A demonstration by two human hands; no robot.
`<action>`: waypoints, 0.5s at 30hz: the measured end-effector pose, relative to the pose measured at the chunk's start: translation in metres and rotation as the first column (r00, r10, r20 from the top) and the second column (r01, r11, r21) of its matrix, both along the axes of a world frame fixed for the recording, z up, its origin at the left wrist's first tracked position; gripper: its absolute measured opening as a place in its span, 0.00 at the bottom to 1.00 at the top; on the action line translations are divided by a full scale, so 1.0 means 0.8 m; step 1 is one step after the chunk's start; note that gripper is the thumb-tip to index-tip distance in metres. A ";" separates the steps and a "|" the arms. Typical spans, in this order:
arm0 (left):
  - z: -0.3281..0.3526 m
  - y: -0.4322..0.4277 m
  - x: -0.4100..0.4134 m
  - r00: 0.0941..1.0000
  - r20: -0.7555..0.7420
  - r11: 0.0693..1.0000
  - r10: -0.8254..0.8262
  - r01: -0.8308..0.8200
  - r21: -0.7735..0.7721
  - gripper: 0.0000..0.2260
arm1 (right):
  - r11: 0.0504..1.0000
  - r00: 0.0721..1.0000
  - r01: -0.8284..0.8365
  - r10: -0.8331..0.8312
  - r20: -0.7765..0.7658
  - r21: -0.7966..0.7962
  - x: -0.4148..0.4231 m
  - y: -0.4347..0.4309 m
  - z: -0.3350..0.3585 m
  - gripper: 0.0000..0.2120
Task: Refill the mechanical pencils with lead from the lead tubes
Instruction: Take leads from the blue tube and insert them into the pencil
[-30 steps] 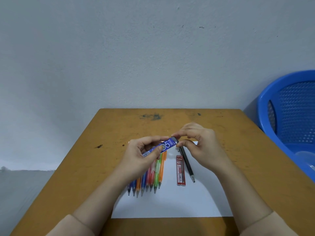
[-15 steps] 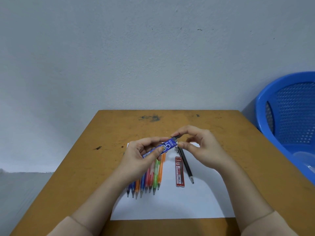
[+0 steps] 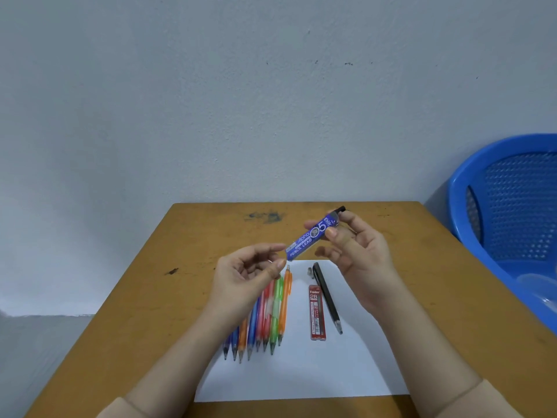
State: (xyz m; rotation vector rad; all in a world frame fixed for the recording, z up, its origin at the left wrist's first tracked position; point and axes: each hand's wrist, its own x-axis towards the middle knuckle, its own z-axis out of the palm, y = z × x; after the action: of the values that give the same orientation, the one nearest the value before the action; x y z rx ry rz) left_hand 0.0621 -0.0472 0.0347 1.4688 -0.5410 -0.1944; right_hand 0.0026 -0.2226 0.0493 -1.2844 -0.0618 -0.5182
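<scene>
1 tilted lead tube [image 3: 312,236] in right hand [image 3: 361,260]

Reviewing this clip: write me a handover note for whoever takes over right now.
Right hand grips the blue lead tube, raised and tilted, black cap end up.
Left hand: fingers curled at the tube's lower end; contact unclear.
On the white paper: black mechanical pencil with a small loose part beside its top, red 2B lead tube, row of coloured mechanical pencils.
Done: nothing visibly refilled. Left: get lead out and load each pencil.
</scene>
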 end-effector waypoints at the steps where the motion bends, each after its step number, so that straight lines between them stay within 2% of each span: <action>1: -0.001 -0.001 0.000 1.000 -0.001 1.000 0.024 -0.024 0.008 0.09 | 0.999 1.000 0.020 -0.020 0.004 0.027 0.000 0.003 0.001 0.12; 3: -0.002 -0.001 0.001 0.998 -0.015 0.998 0.058 -0.058 0.007 0.08 | 0.994 0.994 0.110 -0.110 0.018 -0.024 0.002 0.005 0.000 0.13; 6: -0.001 0.000 0.003 0.994 -0.107 0.998 0.032 -0.036 -0.042 0.11 | 0.900 0.964 0.266 -0.248 0.098 -0.346 0.001 0.003 -0.002 0.13; 7: -0.001 0.000 0.004 0.987 -0.158 0.996 0.001 -0.015 -0.086 0.14 | 0.828 0.956 0.293 -0.260 0.137 -0.478 0.003 0.000 -0.005 0.15; 9: -0.001 -0.003 0.004 0.957 -0.279 0.982 -0.078 0.025 -0.189 0.19 | 0.620 0.938 0.344 -0.256 0.232 -0.705 0.007 -0.003 -0.014 0.15; 11: 0.000 -0.005 0.002 0.900 -0.405 0.959 -0.161 0.047 -0.278 0.21 | 0.415 0.911 0.408 -0.246 0.331 -0.813 0.014 -0.005 -0.025 0.17; 12: 0.001 -0.006 0.000 0.865 -0.462 0.948 -0.198 0.048 -0.316 0.21 | 0.344 0.900 0.429 -0.237 0.366 -0.835 0.017 -0.006 -0.030 0.20; 13: 0.002 -0.006 -0.001 0.829 -0.510 0.937 -0.228 0.044 -0.348 0.23 | 0.299 0.895 0.439 -0.227 0.384 -0.847 0.019 -0.007 -0.035 0.23; 15: 0.004 -0.006 -0.001 0.776 -0.572 0.921 -0.266 0.030 -0.389 0.25 | 0.272 0.898 0.433 -0.217 0.384 -0.859 0.020 -0.009 -0.038 0.31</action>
State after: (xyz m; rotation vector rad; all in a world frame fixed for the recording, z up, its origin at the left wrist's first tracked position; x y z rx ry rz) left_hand 0.0614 -0.0520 0.0377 0.9172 -0.1364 -0.6495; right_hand 0.0190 -0.2294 0.0191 -2.4550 -0.3036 -1.0703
